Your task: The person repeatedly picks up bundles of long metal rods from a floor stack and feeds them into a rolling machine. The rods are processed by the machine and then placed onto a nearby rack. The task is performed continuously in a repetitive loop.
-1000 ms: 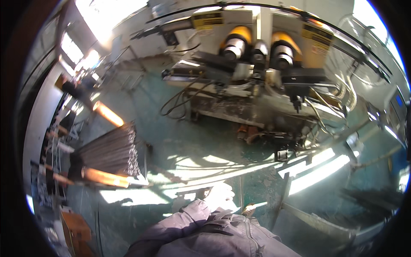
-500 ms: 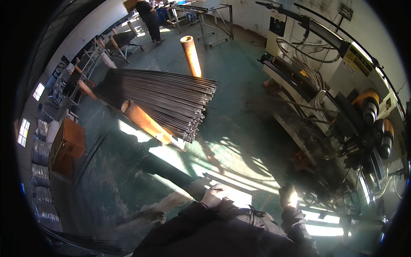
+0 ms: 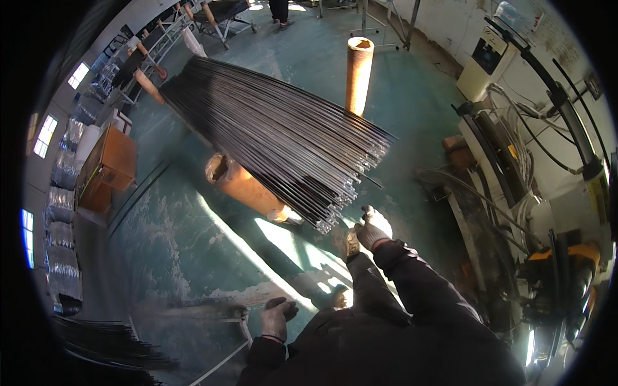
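Observation:
A long bundle of thin dark metal rods (image 3: 277, 132) lies slanted across the green floor, resting on an orange tube (image 3: 248, 188). Its cut ends point toward me. My right hand (image 3: 372, 226), in a pale work glove with fingers apart, is stretched out just right of the rod ends and holds nothing. My left hand (image 3: 277, 318), also gloved, hangs low by my side with fingers curled and nothing visible in it. My dark sleeves and jacket fill the lower middle.
An upright orange tube (image 3: 359, 64) stands behind the bundle. A large machine (image 3: 515, 174) with cables and yellow parts runs along the right. A wooden crate (image 3: 109, 167) is at left, another rod pile (image 3: 109, 341) at lower left, and a person (image 3: 280, 9) stands far off.
The view has swung from the machine to the rod bundle, which is now much closer. My right hand has reached out toward the rod ends.

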The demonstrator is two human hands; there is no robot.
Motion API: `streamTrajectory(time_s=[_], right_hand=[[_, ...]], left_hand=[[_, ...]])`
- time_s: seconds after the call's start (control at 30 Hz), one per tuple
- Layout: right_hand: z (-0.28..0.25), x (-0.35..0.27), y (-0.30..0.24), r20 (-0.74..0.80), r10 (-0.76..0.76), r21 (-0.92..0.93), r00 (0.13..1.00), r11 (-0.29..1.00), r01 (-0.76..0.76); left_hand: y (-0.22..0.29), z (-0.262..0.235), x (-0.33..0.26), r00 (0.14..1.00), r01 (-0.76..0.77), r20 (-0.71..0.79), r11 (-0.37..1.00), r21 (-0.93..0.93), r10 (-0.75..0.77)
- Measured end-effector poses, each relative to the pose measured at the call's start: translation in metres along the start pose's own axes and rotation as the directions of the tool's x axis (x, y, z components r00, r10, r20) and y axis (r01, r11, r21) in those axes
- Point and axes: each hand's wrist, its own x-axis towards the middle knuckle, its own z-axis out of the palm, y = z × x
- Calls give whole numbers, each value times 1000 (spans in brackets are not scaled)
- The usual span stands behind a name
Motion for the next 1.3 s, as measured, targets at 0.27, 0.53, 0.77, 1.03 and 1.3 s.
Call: streamTrajectory(time_s=[0.27, 0.53, 0.77, 1.03, 1.3], right_hand=[[76, 204, -66, 171, -159, -349, 972, 913, 211], [90, 276, -60, 351, -54, -271, 935, 950, 156], [79, 304, -66, 542, 2, -273, 841, 946, 174], [125, 331, -16, 603, -316, 17, 732, 923, 384], [46, 277, -69, 613, -138, 103, 778, 990, 94]], left_hand=[[35, 63, 13, 969, 162, -201, 985, 56, -148], [155, 152, 45, 969, -116, -229, 988, -100, 90], [183, 197, 64, 983, -42, -180, 995, -89, 25], [183, 199, 64, 987, -31, -158, 997, -71, 19], [197, 200, 82, 998, -47, 51, 999, 26, 45]])
